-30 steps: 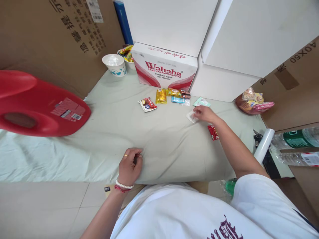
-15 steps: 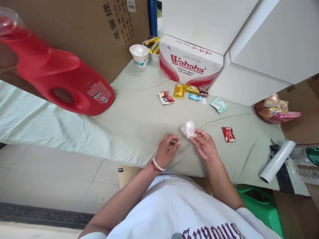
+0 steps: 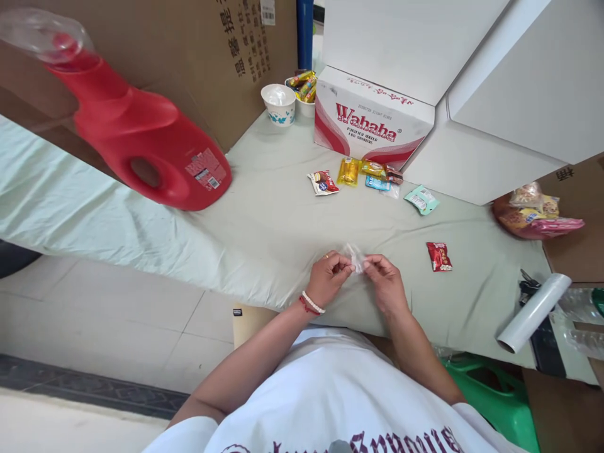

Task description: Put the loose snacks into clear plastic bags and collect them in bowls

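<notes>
Between my two hands, just above the cloth-covered table (image 3: 274, 233), is a small clear plastic bag (image 3: 355, 255). My left hand (image 3: 330, 277), with a white bead bracelet at the wrist, pinches the bag's near left edge. On the opposite side, my right hand (image 3: 387, 286) grips its right edge between thumb and fingers. To the right of my hands lies a red snack packet (image 3: 439, 257). Farther back are a mint-green packet (image 3: 422, 199), a yellow packet (image 3: 348, 172) and a red and white packet (image 3: 323, 183).
A big red jug (image 3: 165, 148) stands at left. Along the back are a paper cup (image 3: 279, 106), a cup of wrapped snacks and a Wahaha carton (image 3: 368, 119). A snack-filled bowl (image 3: 509, 220) and a white plastic roll (image 3: 533, 314) sit at right. Below is a green stool (image 3: 500, 396).
My left hand has moved right and taken hold of the plastic bag, which my right hand held alone before. The bag is now lower, between both hands. The view has shifted slightly.
</notes>
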Motion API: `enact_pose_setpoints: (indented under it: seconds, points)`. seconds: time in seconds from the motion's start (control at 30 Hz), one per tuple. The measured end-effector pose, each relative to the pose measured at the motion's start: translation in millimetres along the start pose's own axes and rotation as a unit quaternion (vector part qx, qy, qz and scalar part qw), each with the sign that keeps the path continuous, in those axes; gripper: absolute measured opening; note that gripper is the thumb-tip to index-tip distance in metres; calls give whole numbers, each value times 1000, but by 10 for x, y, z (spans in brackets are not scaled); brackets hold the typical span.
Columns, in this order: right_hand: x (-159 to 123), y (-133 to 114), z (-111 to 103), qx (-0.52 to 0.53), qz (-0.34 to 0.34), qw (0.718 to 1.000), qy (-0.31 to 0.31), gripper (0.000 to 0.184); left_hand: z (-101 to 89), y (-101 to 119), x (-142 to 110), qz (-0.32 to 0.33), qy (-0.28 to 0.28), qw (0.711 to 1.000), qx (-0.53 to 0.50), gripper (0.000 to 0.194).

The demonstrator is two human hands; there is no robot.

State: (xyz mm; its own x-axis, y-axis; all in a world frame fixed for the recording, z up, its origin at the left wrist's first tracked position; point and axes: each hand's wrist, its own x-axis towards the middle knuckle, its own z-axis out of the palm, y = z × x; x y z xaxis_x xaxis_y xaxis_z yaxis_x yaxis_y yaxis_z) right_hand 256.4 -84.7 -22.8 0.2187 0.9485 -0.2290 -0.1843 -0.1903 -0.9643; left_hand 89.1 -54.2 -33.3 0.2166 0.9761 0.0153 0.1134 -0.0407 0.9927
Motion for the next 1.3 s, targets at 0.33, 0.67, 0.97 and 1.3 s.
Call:
enact_pose_setpoints:
  seconds: [0.33,0.67,0.97,1.3]
  points:
    - [105,-181,-380,200,47,976,72,37,-340,-76,-32,-109,-5,982,-153,39]
    - [-70,-419,-153,31,27,996,-78,24,-33,387,34,78,-59,995,-3,21]
    - [14,-611,-474,-18,-27,999,1,18,-133,187,192,-94,-41,964,-246,46]
    - [219,-698,-756,111,-48,987,105,17,-417,216,220,-184,24,915,-359,45]
